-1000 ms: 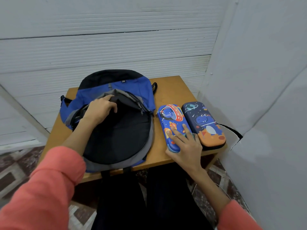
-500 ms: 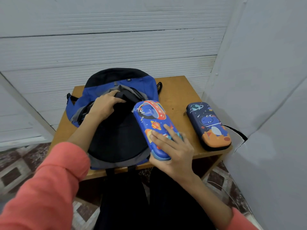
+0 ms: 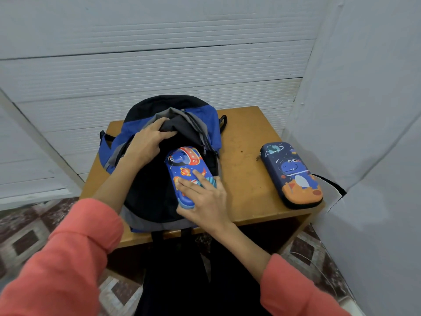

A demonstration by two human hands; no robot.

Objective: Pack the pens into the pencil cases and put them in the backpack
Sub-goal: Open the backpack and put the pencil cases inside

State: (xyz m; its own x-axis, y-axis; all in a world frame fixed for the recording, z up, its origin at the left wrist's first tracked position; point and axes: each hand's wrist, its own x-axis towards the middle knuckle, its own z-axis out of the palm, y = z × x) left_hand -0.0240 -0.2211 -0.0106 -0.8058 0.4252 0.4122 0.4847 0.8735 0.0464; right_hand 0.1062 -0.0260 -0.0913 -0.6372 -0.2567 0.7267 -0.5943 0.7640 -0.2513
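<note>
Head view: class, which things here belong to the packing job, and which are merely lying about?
Job: backpack, gripped by left hand; rocket pencil case in right hand; dinosaur pencil case.
Just there: table, wall panels, floor tiles.

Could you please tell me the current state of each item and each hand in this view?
Backpack: open, lying on the table, flap lifted.
Left hand: grips the backpack's flap.
Bright blue pencil case: closed, held at the backpack's opening.
Right hand: holds the bright blue pencil case.
Dark blue pencil case: closed, flat on the table, untouched.
</note>
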